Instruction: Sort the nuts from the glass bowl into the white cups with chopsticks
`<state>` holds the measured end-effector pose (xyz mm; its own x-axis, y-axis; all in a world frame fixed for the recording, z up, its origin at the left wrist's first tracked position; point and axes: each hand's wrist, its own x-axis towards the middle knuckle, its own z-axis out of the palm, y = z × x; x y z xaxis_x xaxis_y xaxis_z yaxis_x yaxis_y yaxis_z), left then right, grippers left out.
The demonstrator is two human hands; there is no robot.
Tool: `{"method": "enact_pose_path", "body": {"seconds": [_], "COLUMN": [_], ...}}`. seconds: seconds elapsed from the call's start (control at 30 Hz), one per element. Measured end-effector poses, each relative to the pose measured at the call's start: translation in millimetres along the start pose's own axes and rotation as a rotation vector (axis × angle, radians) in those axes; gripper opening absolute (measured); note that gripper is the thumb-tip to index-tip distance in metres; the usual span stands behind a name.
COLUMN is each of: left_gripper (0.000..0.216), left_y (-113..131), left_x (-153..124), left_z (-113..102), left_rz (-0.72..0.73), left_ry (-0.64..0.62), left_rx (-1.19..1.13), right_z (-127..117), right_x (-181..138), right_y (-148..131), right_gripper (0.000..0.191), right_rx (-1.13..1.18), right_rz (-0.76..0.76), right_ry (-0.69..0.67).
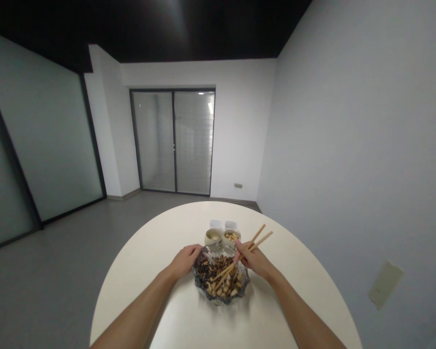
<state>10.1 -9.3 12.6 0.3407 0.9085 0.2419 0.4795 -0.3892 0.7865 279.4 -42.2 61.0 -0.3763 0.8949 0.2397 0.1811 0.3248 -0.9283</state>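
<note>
Bowl (218,249): clear glass with a wavy rim, before the person near the middle of the table (131,261); likely heavy, stiff, smooth and breakable, best held by the outer wall at 9 and 3 o'clock.
Left hand (185,259): against the rim at 10 o'clock; whether it grips or only steadies, I cannot tell.
Right hand (252,257): closed around the chopsticks (262,239) by the bowl's 2 o'clock side, their tips towards 7.
Chopsticks: light and stiff, I'd judge; the upper half is the place to hold.
Dark pieces (205,266): from 9 to 12 o'clock inside, apparently light and dry, apt to slip.
Pale pieces (223,292): around 5 and 6, chunkier, an easier pinch.
Left cup (207,240): just beyond 12.
Right cup (228,243): towards 1, holding pale bits.
White dishes (215,224): two, behind the cups.
</note>
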Motion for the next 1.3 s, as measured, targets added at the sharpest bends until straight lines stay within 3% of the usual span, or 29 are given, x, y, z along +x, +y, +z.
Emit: {"method": "enact_pose_path", "body": {"seconds": [0.8,1.3], "left_gripper": [0.054,0.054], "left_y": [0.2,-3.8], "left_x": [-0.1,-0.6], "left_z": [-1.0,0.5], "left_rz": [-0.011,0.01], "left_ry": [-0.004,-0.008], "left_rx": [0.001,-0.01], "right_z": [-1.0,-3.3], "right_x": [-1.8,7.1], "right_y": [-4.6,6.1], "right_gripper": [0.069,0.073], "right_rx": [0.024,0.017], "right_rz": [-0.004,-0.047], "right_ry": [-0.003,0.267]}}
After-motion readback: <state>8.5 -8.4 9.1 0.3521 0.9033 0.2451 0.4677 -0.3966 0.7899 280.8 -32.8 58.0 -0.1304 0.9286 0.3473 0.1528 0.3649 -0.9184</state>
